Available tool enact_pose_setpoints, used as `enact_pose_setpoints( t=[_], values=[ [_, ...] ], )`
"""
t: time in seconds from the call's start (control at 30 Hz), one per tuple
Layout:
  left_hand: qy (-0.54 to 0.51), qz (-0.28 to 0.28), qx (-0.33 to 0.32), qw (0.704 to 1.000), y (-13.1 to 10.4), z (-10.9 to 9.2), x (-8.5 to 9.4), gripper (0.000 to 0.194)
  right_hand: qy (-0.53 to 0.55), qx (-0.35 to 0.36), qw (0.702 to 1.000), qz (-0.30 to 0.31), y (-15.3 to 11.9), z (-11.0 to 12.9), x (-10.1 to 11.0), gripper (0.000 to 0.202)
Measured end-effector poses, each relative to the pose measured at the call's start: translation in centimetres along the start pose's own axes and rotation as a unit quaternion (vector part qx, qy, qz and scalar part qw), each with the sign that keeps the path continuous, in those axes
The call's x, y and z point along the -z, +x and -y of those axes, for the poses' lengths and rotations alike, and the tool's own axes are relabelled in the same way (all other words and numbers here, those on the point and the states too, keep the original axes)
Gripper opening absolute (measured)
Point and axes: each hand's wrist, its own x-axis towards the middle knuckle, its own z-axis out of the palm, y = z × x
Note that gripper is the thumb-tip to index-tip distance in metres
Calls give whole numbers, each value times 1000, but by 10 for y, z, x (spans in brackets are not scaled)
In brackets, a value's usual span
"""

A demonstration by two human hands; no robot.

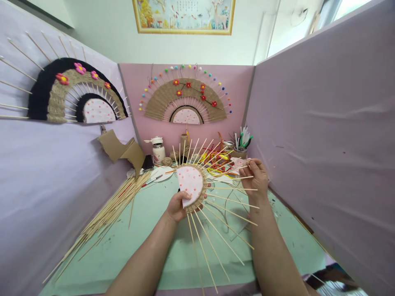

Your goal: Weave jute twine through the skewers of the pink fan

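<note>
A half-round fan piece (191,181) with pink-dotted white cloth, a woven twine rim and thin sticks fanning out to the right is tilted above the table. My left hand (179,206) grips its lower left part, thumb on the cloth and fingers behind. At the right, my right hand (255,177) is closed in a pinch near the tips of the upper right sticks. A pale pink scrap (237,163) shows beside its fingertips; whether they hold it or a thin strand is too small to tell.
Loose sticks (114,209) lie along the left of the green table (138,242). Behind are a white bottle (158,151), a twine ball (167,161), red and yellow cords (212,158) and a jar of tools (240,153). Cardboard (123,152) stands back left; finished fans (187,98) hang on the partitions.
</note>
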Motion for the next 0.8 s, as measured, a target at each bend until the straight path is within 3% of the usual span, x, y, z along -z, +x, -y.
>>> enact_pose_setpoints(
  t=[0.23, 0.43, 0.63, 0.8],
  values=[
    [18, 40, 21, 999, -3, 2, 0, 61, -60, -82, 994, -37, 3, -20, 4, 25],
    [5, 72, 66, 995, -4, 12, -5, 71, -226, -43, 972, -51, 1, -41, 5, 22],
    [-3, 89, 107, 990, -2, 30, -9, 81, -294, -9, 954, -62, -7, -52, -1, 20],
    [-7, 87, 105, 991, -2, 32, -8, 80, -337, 8, 940, -54, -12, -55, -6, 18]
  ],
)
